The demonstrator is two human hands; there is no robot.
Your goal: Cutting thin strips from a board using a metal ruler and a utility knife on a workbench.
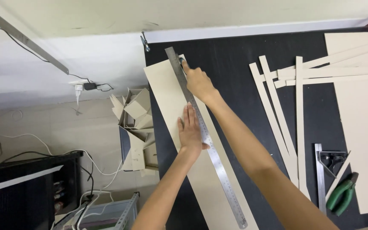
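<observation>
Your left hand (190, 130) lay flat, fingers spread and extended, pressing down on a long steel ruler (205, 136) and on the pale board strip (171, 102) beneath it. The ruler ran diagonally across the strip, from about 11 o'clock down to 5 o'clock, on a black counter (235, 68). Your right hand (197, 81) reached farther up, toward 12 o'clock from the left hand, with its fingers curled shut around a small tool set against the ruler's edge; the tool itself was mostly hidden by the hand and could not be told apart. The two hands were apart, the right one near the far end of the ruler, the left one near its middle.

At 3 o'clock from your hands, several narrow cut strips (277, 115) of the same pale board lay fanned on the counter, with a larger sheet (363, 127) beyond them at the right edge. Toward 4 o'clock lay a metal square (320, 170) and, beside it, green-handled pliers (341, 194). At 9 o'clock, off the counter's left edge, a box held a heap of board offcuts (135, 123), and cables (94, 170) trailed over the floor below.
</observation>
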